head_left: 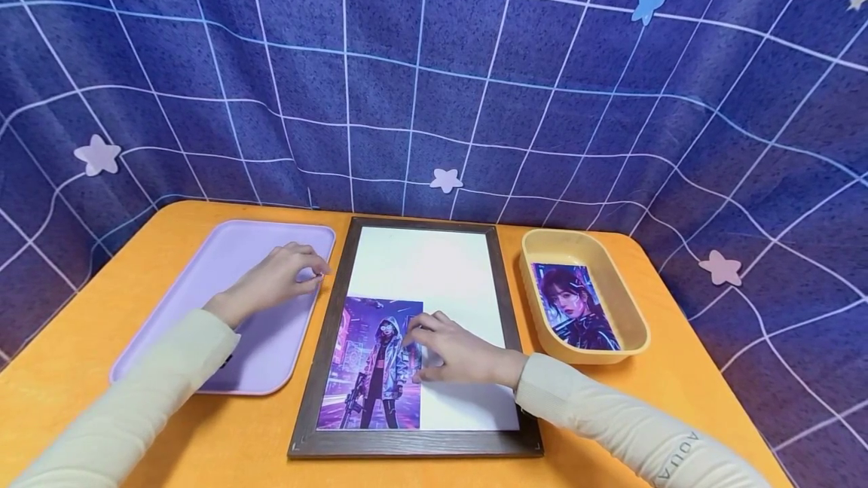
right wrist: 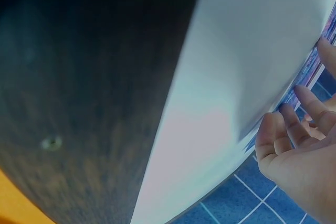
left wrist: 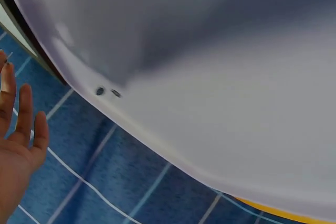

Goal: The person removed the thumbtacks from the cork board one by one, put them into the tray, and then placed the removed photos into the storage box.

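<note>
My left hand (head_left: pixel 285 273) is over the right side of the lilac tray (head_left: pixel 258 367), thumb and forefinger brought together near its rim. In the left wrist view they pinch a small dark thing with a thin pale end (left wrist: pixel 8 59), too small to name. Two small metal pieces (left wrist: pixel 100 92) lie in the tray. My right hand (head_left: pixel 461 349) rests its fingertips along the right edge of a poster print (head_left: pixel 380 398) of a hooded figure. That print lies in the lower left corner of a white board (head_left: pixel 427 262) with a dark wooden frame (head_left: pixel 414 443).
A yellow bin (head_left: pixel 627 315) stands right of the framed board, with another print (head_left: pixel 576 307) of a dark-haired figure in it. Everything sits on an orange table (head_left: pixel 590 428). A blue gridded curtain (head_left: pixel 407 81) with stars hangs behind and around it.
</note>
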`<state>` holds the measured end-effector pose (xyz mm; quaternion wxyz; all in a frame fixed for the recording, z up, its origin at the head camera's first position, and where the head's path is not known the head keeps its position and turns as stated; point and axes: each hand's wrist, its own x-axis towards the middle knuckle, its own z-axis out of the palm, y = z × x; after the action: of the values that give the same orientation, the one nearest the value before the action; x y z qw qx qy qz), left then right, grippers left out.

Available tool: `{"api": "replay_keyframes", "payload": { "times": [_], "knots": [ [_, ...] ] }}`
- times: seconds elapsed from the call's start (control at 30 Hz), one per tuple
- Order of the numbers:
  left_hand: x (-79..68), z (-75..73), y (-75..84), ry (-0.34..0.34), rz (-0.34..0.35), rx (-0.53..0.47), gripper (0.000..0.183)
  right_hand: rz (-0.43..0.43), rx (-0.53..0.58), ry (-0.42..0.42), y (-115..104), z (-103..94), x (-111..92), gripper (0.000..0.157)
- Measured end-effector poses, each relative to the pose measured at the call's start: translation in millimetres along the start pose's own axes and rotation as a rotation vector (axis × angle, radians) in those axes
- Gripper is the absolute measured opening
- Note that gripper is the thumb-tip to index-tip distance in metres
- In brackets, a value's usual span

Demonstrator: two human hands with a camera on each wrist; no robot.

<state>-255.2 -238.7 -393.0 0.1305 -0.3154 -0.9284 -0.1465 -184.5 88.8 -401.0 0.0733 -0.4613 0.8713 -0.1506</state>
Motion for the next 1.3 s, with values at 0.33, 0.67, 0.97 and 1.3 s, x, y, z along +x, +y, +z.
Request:
{"api": "replay_keyframes", "payload": {
  "times": [0.33, 0.67, 0.97, 1.3],
  "knots": [
    [-16.7, 0.7, -32.7, 0.030, -0.052, 0.044, 0.013, 0.020, 0.004, -0.013, -0.4, 0.5, -0.5, 0.043],
    [-24.0, -2.2, -45.8, -0.006, -0.106, 0.089, 0.015, 0.022, -0.001, -0.011, -0.7, -0.1, -0.6, 0.043],
    [-24.8, -2.4, -45.0, -0.030, -0.153, 0.196, 0.014, 0.021, 0.007, -0.010, -1.2, -1.2, -0.5, 0.043],
    [-22.5, 0.8, -39.6, -0.062, -0.182, 0.219, 0.013, 0.029, -0.001, -0.011, -2.1, -1.2, -0.9, 0.042]
  ]
}}
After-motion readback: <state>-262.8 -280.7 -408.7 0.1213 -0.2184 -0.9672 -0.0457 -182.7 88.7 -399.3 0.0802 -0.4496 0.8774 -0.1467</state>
